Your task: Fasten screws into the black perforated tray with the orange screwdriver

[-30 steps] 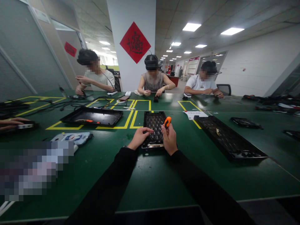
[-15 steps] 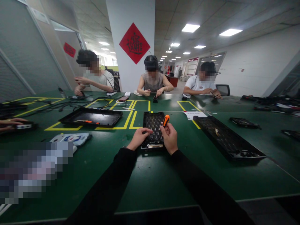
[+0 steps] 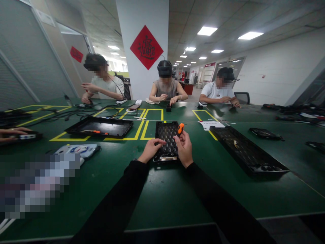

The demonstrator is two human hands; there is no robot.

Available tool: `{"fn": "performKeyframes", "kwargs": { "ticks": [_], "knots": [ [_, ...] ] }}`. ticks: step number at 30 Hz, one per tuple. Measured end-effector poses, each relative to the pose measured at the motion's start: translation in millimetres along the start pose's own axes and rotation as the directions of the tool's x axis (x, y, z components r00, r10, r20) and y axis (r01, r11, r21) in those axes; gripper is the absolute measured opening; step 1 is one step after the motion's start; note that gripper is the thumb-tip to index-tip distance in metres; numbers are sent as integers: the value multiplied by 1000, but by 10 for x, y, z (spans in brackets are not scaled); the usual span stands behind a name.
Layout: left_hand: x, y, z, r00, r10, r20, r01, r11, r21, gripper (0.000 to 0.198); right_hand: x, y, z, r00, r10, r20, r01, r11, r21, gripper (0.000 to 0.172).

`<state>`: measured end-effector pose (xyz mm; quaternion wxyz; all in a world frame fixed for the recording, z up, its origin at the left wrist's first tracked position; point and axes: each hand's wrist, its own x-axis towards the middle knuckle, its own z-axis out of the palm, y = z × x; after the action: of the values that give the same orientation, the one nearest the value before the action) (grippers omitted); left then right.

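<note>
A black gridded tray-like frame (image 3: 167, 133) lies lengthwise on the green table (image 3: 157, 193) in front of me. My left hand (image 3: 150, 149) rests on its near left edge, fingers stretched onto the grid. My right hand (image 3: 184, 149) is closed around an orange-handled screwdriver (image 3: 180, 129), held upright with its shaft angled down onto the frame's near right part. Both my sleeves are black.
A wider black frame (image 3: 247, 150) lies to the right, a flat black tray (image 3: 100, 126) with small orange parts to the left, inside yellow floor-tape boxes. A white device (image 3: 77, 149) sits at left. Three people work across the table; another person's hand (image 3: 12, 132) shows at far left.
The screwdriver handle has shifted slightly left and down while staying in my right hand. My left hand has stayed on the frame's edge.
</note>
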<state>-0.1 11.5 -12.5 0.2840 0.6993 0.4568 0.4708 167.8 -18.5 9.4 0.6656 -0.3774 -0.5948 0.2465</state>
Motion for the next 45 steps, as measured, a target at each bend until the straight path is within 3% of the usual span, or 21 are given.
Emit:
{"fn": "performKeyframes", "kwargs": {
  "ticks": [7, 13, 18, 22, 27, 34, 45],
  "knots": [
    [14, -51, 1, 1000, -2, -12, 2, 1000, 30, 19, 5, 20, -1, 1000, 0, -21, -1, 999, -52, 42],
    [10, -84, -6, 982, 128, -141, -100, 976, 192, 15, 6, 27, -8, 1000, 22, -1, -22, 1000, -2, 40],
    [23, -161, -16, 956, 87, -280, -10, 964, 265, 16, 4, 31, 15, 996, 83, 34, -86, 989, 124, 61],
    [44, -280, -20, 935, -28, -354, 101, 977, 188, 23, -3, 22, 15, 994, 79, 70, -89, 981, 169, 59],
    [48, -305, -16, 937, -126, -326, 161, 984, 80, 28, -5, 16, 12, 988, 72, 135, -97, 976, 195, 52],
    [30, -250, -31, 941, -125, -315, 153, 986, 67, 21, 3, 19, 11, 981, 116, 153, -140, 978, 156, 53],
    [50, -343, -19, 956, -78, -282, 108, 989, 96, 17, 18, 44, 10, 978, 122, 169, -151, 974, 171, 52]
  ]
}}
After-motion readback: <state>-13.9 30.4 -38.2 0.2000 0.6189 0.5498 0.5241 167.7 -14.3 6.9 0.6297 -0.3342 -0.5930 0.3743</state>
